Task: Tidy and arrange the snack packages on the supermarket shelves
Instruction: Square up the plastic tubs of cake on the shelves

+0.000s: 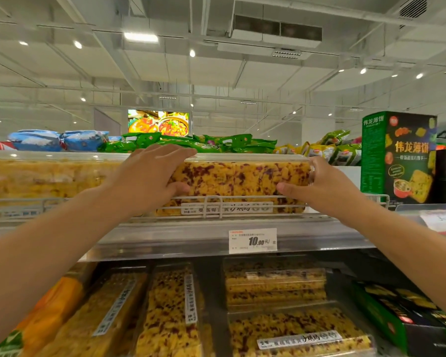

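1. Grip state: left hand (150, 179) holds the left end of the clear cranberry-cake box (240, 185), fingers flat over the lid, thumb on the front face. Right hand (319, 185) holds the right end, thumb on the front, fingers wrapped behind the corner.
2. Box location: on the upper shelf (216, 239), behind the wire front rail (211, 203), just right of a plain yellow cake box (44, 180).
3. Risk: bottom edge may catch on the rail if the box is pulled fwd without a lift. Cause: rail stands in front of the lower part of the box.
4. Risk: lid may pop or flex. Cause: thin clear plastic under pressure from the left fingers.
5. Risk: green snack bags (191, 144) lie behind at lid height; a push rearward could shove them.
6. Risk: price tag (252, 240) sits below the hands; a forearm could knock it.
7. Count, approx.: hands 2; box held 1; boxes on the lower shelf approx. 5 visible; blue bags (57, 140) 2; tall green cracker box (398, 157) 1; price tag 1.
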The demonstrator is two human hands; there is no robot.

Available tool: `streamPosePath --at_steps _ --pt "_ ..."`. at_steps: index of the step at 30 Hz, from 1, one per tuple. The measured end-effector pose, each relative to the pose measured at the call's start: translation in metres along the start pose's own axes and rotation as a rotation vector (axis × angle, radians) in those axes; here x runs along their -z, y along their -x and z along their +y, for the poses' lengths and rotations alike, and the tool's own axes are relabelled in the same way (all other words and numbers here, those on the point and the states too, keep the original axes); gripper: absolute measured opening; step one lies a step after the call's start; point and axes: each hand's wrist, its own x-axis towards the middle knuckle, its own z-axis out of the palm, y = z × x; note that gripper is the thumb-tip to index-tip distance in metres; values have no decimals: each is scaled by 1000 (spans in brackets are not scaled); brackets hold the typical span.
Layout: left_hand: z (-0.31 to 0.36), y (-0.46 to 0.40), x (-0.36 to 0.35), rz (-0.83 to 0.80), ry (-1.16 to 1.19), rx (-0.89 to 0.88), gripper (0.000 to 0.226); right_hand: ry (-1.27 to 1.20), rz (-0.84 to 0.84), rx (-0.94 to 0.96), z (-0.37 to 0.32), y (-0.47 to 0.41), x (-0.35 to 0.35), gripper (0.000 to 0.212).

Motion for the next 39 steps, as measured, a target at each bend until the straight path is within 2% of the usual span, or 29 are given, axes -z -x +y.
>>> streamPosePath --at_steps 8,12,13,15,17,19,25,31,35,39 --pt "0 2 -4 -3 29 15 71 20 15 33 3 1 -3 75" --pt "4 5 -4 27 -45 5 76 64 17 37 0 5 -4 69" --pt "6 8 -4 54 -58 -8 77 50 12 32 -2 7 -5 71" --pt "12 22 -7 149 -38 -34 72 -2 53 27 -3 14 -10 89" --pt "19 43 -18 248 -10 -25 65 4 171 41 0 29 -23 98" --pt "24 68 -33 282 -12 5 59 47 249 69 5 53 -42 92" --pt "27 116 -69 238 -46 73 53 318 242 184 23 105 -91 72" --pt "26 121 -78 263 -95 76 46 342 271 140 18 113 -106 68" --pt "40 139 -75 248 60 114 48 240 208 166 13 136 -120 69" --pt "80 204 -81 321 450 216 36 7 -17 272 -1 191 -163 63"
